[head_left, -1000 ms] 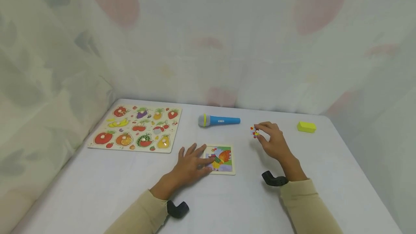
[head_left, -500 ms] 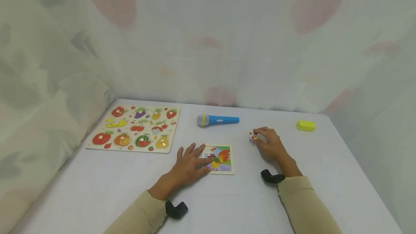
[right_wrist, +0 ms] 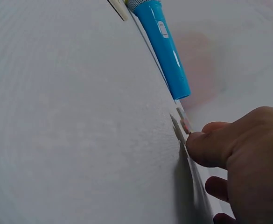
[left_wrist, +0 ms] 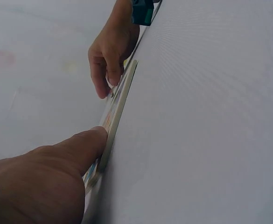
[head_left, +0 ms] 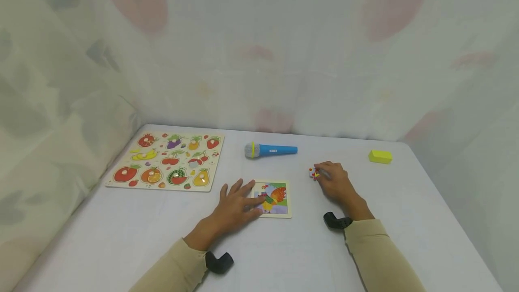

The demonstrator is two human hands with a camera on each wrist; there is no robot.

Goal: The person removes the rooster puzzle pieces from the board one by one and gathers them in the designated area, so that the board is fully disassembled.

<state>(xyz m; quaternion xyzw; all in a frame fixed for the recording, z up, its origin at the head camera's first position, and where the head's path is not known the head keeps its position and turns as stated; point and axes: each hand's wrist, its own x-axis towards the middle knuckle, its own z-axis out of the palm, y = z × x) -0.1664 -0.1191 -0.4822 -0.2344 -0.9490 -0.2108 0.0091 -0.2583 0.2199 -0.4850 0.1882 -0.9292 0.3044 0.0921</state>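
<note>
My left hand [head_left: 232, 211] lies with spread fingers over the left side of a small square jigsaw puzzle [head_left: 280, 205], its fingertips touching the picture of a colourful bird. In the left wrist view the thumb rests on the puzzle's edge [left_wrist: 120, 105]. To the right of the puzzle, my right hand [head_left: 338, 188] pinches a small puzzle piece [head_left: 313, 173] between thumb and fingers. The piece is white with red and yellow marks, and stands apart from the puzzle. In the right wrist view the puzzle piece [right_wrist: 185, 124] shows nearly edge-on, just above the tabletop.
A fruit peg puzzle [head_left: 214, 170] lies at the back left of the white table [head_left: 259, 256]. Behind the small puzzle is a blue toy microphone [head_left: 277, 150]. A yellow block [head_left: 380, 157] sits at the back right. Cloth walls [head_left: 259, 57] enclose the table.
My right hand has come down and slightly toward me with the puzzle piece, which has turned a little in the fingers. The left hand has stayed on the puzzle.
</note>
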